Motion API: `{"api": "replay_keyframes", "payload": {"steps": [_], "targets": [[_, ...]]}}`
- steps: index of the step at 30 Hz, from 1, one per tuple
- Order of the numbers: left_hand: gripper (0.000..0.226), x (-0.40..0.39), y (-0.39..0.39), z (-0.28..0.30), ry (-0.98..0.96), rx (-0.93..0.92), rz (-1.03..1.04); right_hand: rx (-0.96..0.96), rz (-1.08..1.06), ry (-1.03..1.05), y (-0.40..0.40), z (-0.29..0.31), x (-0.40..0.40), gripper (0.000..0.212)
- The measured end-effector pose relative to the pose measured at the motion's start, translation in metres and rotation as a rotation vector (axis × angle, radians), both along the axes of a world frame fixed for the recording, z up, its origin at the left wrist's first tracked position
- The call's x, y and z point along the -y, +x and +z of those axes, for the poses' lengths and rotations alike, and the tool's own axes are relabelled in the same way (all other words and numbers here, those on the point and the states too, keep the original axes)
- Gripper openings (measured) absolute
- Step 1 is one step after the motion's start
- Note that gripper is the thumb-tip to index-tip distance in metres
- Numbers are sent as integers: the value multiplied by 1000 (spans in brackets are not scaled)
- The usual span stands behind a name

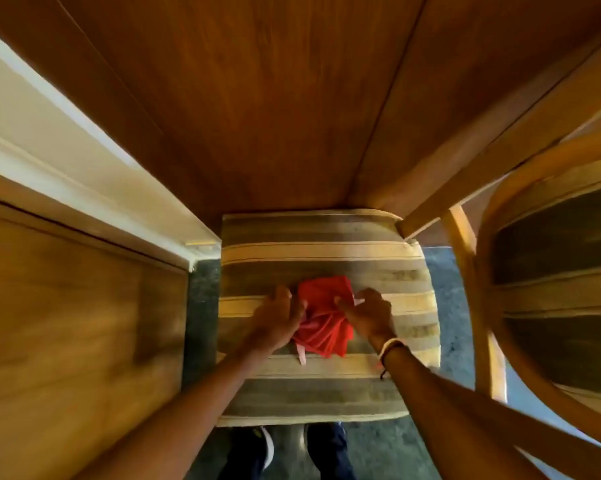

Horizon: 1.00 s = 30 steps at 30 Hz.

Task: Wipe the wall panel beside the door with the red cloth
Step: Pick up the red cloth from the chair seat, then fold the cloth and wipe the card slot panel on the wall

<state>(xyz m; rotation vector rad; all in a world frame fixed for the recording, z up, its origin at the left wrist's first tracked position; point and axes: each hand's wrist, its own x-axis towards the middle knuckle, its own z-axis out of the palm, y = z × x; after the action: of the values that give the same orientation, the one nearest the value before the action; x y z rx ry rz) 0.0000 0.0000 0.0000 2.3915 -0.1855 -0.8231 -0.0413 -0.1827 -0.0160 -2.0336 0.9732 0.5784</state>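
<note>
Bunching red cloth [321,317] mid-cushion on the striped chair seat [326,393]: left hand [278,320] and right hand [370,315] both closed on it. Wood wall panel [223,98] beyond the seat's far edge; second chair [548,271] right.

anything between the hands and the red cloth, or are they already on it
Nothing visible is in the way. The left hand and right hand are both already on the red cloth, one at each side, as it lies bunched on the striped cushion. Whether either hand has closed on it is unclear.
</note>
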Motion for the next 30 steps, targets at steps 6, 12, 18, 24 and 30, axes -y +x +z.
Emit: {"api": "replay_keyframes", "payload": {"steps": [6, 12, 18, 24, 30], "targets": [[15, 19, -14, -25, -109, -142, 168, 26, -203, 84, -8, -28, -9, 49], [27, 20, -3, 9, -218, -30, 154, 204, -272, 175, 3, 6, -10, 46], [27, 5, 32, 108, -332, 277, 108, 510, -149, 183, 52, 117, -12, 44], [27, -14, 80, 246, -361, 681, 151, 823, -63, 265, 104, 255, -19, 24], [30, -38, 101, 384, -500, 864, 239, 1162, 61, 279, 139, 394, -45, 26]]}}
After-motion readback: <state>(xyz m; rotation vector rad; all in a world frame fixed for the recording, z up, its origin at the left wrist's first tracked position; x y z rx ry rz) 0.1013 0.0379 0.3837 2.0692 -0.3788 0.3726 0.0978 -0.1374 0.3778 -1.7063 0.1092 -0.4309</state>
